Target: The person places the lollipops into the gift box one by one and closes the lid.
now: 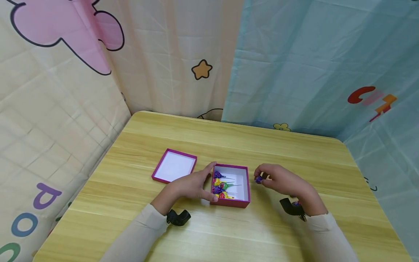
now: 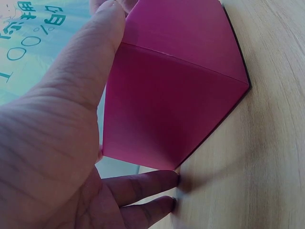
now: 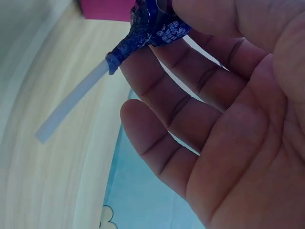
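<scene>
My left hand [image 1: 191, 185] spans the left side of a magenta box [image 1: 230, 204], gripping it with the thumb at the near corner and a finger at the far one. Inside the white-lined box lie several lollipops [image 1: 222, 185] in purple, yellow and green wrappers, sticks pointing right. The left wrist view shows the box's outer walls [image 2: 167, 109] beside the thumb. To the right of the box, my right hand [image 1: 279, 178] pinches a purple-wrapped lollipop [image 3: 164, 31] by its head. Its white stick [image 3: 71, 102] points away from the palm in the right wrist view.
A magenta-rimmed lid [image 1: 176, 165] with a white inside lies left of the box. Another purple wrapper [image 1: 296, 203] shows partly behind the right wrist's black camera mount [image 1: 288, 206]. Printed curtains [image 1: 281, 65] stand behind the wooden table [image 1: 229, 138].
</scene>
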Motion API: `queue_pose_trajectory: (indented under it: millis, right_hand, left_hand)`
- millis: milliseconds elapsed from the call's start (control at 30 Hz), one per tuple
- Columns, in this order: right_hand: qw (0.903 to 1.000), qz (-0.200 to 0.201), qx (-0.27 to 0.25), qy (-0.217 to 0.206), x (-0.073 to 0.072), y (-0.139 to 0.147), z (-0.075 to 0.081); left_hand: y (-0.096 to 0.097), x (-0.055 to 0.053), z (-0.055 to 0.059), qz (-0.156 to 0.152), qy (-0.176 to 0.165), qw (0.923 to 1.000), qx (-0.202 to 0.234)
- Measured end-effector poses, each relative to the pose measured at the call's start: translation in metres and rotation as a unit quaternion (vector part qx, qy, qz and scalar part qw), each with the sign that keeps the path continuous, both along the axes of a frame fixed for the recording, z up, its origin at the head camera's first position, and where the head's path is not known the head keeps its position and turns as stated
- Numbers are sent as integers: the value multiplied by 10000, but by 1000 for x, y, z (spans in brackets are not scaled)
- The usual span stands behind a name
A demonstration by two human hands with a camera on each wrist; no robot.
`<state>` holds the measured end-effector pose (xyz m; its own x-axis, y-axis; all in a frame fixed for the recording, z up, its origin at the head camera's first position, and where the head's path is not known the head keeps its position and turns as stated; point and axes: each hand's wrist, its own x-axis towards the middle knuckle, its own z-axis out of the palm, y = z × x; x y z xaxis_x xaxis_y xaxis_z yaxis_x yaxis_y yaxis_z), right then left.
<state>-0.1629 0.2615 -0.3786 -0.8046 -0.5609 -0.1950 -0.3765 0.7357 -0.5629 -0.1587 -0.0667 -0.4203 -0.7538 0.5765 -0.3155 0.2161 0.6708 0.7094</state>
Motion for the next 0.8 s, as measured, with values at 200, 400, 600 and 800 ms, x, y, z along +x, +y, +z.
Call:
queue_pose_trajectory:
  millis: [200, 400, 600, 800]
  right_hand:
    - [9999, 106, -64, 110, -5, -8, 2]
    - [9996, 195, -158, 114, -7, -15, 7]
    - [9995, 239, -162, 105, -9, -24, 12]
    - [9992, 331, -165, 159, -10, -32, 17]
  left_hand:
    - [-1, 1, 2, 38, -50, 10000, 21]
    - [0, 0, 1, 19, -50, 10000, 33]
    - [1, 0, 1, 36, -54, 10000, 15]
    - [1, 0, 2, 38, -46, 10000, 4]
